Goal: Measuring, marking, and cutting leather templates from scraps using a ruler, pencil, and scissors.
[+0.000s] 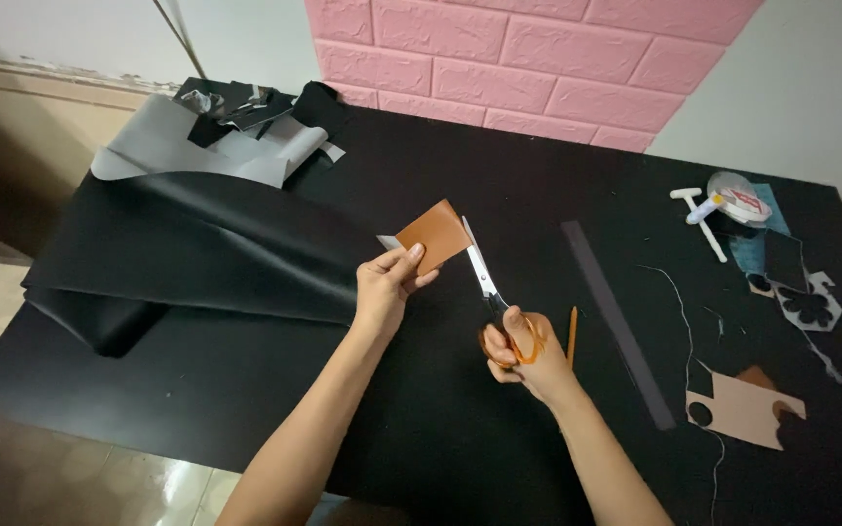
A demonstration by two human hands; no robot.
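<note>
Pinched between thumb and fingers of the left hand, a small tan leather piece is held up off the table, its pale underside showing at the left corner just above the thumb. Orange-handled scissors are held closed-fisted in the right hand, thumb and fingers through the loops, and the blades are set against the right edge of the leather piece; how far the blades are parted cannot be told.

Beneath both hands a black-covered table is spread. To the left of the pinch, a large black sheet with a grey underside is lain folded over, and beyond it a heap of black offcuts is seen. To the right of the scissors, a long dark ruler strip is laid, with an orange pencil just beside the right hand. Further right, a beige cut-out template, a roll of tape, a white tool and some loose thread are scattered.

For a clean cut, it is judged that the leather should be kept taut and close to the blade pivot, the pinch being held clear of the cutting line, and the piece should be turned into the blades rather than the scissors twisted.
</note>
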